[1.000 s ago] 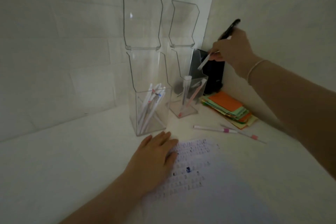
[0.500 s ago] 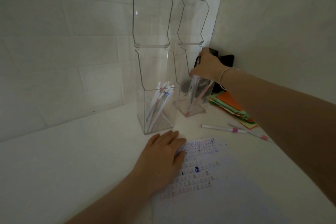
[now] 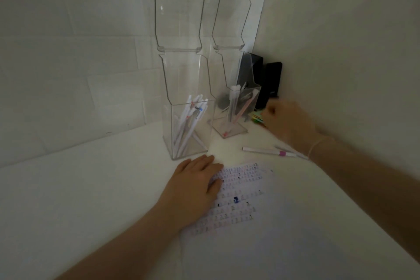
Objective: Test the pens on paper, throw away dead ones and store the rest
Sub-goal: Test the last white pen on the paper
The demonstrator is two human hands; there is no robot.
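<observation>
My left hand [image 3: 193,186] lies flat on the left edge of the test paper [image 3: 245,200], which carries rows of small scribbles. My right hand [image 3: 288,123] hovers low beside the right clear box [image 3: 234,107], blurred, fingers loosely curled with nothing in them. That box holds a dark pen, a pink one and a white one. The taller left clear box [image 3: 188,120] holds several white pens. A white pen with a pink band [image 3: 263,150] lies on the table by my right wrist, and a second thin pen [image 3: 295,154] crosses behind it.
Both boxes stand with their hinged lids up against the white brick wall. Black holders [image 3: 270,84] fill the corner behind them. A stack of coloured notes [image 3: 256,118] peeks out left of my right hand. The wall on the right stands close.
My right hand carried a dark pen down into the right box, let go of it and dropped toward the table. My left hand stayed on the paper.
</observation>
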